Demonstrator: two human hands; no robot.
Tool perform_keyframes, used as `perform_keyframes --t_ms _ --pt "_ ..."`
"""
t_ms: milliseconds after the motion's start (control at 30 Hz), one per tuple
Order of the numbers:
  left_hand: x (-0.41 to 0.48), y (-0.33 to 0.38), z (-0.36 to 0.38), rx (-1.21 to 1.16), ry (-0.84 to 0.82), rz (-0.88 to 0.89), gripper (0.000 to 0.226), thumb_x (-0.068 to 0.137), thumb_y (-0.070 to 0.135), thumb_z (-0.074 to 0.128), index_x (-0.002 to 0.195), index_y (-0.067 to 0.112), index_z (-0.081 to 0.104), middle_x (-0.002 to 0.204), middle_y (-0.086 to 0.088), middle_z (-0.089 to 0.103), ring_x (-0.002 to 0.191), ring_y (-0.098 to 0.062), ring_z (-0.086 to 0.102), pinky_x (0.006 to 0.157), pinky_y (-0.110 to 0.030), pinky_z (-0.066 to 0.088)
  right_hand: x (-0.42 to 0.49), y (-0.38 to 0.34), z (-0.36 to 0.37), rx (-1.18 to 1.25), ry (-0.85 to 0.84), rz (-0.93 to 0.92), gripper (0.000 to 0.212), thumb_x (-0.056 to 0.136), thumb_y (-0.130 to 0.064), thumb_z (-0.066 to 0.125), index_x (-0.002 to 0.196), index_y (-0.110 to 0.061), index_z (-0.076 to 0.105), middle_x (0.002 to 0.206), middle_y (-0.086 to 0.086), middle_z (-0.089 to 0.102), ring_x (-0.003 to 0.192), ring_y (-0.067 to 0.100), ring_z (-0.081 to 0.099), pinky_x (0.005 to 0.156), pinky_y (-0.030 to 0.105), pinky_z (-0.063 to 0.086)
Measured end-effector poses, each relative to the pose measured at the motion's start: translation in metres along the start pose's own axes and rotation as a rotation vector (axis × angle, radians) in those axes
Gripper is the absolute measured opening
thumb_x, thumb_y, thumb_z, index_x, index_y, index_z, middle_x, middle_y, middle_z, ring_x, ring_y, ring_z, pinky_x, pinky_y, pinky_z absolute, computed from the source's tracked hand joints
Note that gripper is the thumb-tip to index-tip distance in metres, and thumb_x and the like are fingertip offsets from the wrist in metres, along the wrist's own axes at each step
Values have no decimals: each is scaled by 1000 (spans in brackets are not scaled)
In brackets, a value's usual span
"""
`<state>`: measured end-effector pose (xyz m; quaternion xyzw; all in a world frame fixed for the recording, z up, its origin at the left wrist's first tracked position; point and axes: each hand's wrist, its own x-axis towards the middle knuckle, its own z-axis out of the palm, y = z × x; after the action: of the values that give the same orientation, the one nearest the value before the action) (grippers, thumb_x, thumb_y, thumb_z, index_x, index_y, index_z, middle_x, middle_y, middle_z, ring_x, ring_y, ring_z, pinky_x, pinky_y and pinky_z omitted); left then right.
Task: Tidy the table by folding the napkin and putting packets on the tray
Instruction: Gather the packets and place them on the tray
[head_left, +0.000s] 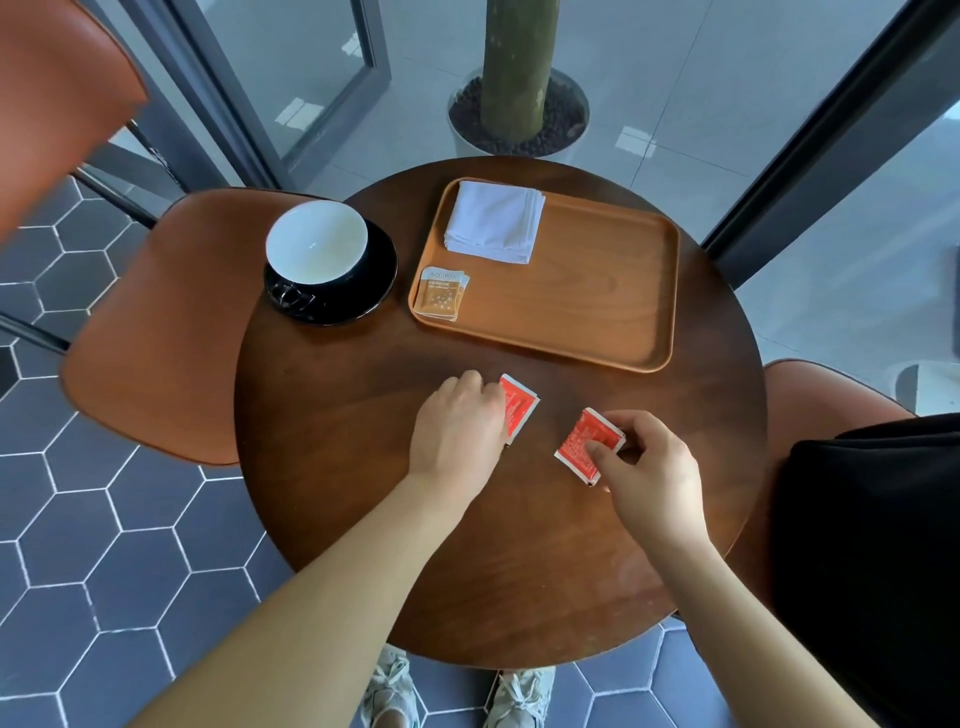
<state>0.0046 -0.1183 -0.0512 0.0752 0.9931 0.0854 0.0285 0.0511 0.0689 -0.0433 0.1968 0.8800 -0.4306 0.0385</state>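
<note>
A wooden tray (597, 291) sits at the back of the round table (363, 405). On it lie a folded white napkin (493, 221) at the far left corner and tan packets (441, 293) at the near left corner. Two red packets rest on the table in front of the tray. My left hand (457, 426) covers the left red packet (517, 408), fingers curled over its edge. My right hand (649, 467) pinches the right red packet (584, 441) between thumb and fingers. Both packets still touch the tabletop.
A white-lined black cup on a black saucer (332, 270) stands left of the tray. Brown chairs (156, 332) flank the table on the left and right. A potted trunk (519, 114) stands behind, by glass panels. My shoes show below the table's near edge.
</note>
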Motion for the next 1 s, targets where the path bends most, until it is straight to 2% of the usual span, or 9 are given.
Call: perform_keyframes --t_ms 133,267,367,533,633,733,833,933,1000 --pt "-4 -4 -3 -96 41 -52 53 85 56 66 120 16 65 112 -6 65 99 -19 65 80 -30 55 0 0 -1 5 -1 1 22 88 -19 73 105 -31 66 89 -19 67 81 4 67 62 17 49" --pt "-3 9 -1 -36 10 -98 73 75 72 66 121 16 59 111 -8 61 99 -20 61 80 -31 53 -1 0 -1 2 14 25 25 88 -20 72 111 -28 65 95 -12 69 82 5 68 60 14 47" --pt "-4 11 0 -47 5 -104 62 79 60 72 119 14 60 109 -9 62 100 -20 61 81 -31 54 -2 -3 -6 -42 67 35 27 86 -22 72 111 -27 65 89 -12 68 75 4 65 57 14 44" --pt "-7 9 -12 10 16 -14 31 85 38 67 98 9 68 86 -10 65 77 -22 64 67 -33 55 -5 -19 -9 -149 135 -166 28 83 -31 77 107 -24 66 77 -12 64 71 8 61 65 25 47" --pt "-7 2 -15 -73 25 -33 18 92 24 57 89 9 67 75 -6 62 65 -20 59 59 -31 53 -6 -25 0 76 11 -102 20 86 -30 73 105 -31 67 78 -20 68 75 0 64 64 12 46" --pt "-7 -10 -12 -279 37 -182 19 96 20 53 82 10 61 80 -5 63 71 -21 60 61 -33 51 -4 -16 3 136 37 -52 19 89 -24 68 103 -35 67 79 -25 68 78 -7 63 59 8 44" --pt "-9 -20 -9 -444 64 -327 16 96 23 59 97 10 68 97 -7 72 89 -21 68 70 -37 58 -3 -2 2 43 62 -28 15 89 -22 69 101 -32 68 84 -17 68 80 -5 62 63 9 42" --pt "-19 -28 -7 -339 61 -378 32 92 34 67 120 19 65 109 -3 69 97 -21 66 70 -38 59 -4 7 2 -95 96 -115 20 87 -23 73 107 -25 69 95 -13 62 79 3 62 66 16 47" --pt "-29 -34 -4 -257 113 -328 38 86 34 73 120 19 64 108 -3 64 95 -21 62 62 -34 55 -4 7 2 -170 72 -159 34 86 -27 74 119 -25 66 109 -13 58 83 10 64 68 29 53"
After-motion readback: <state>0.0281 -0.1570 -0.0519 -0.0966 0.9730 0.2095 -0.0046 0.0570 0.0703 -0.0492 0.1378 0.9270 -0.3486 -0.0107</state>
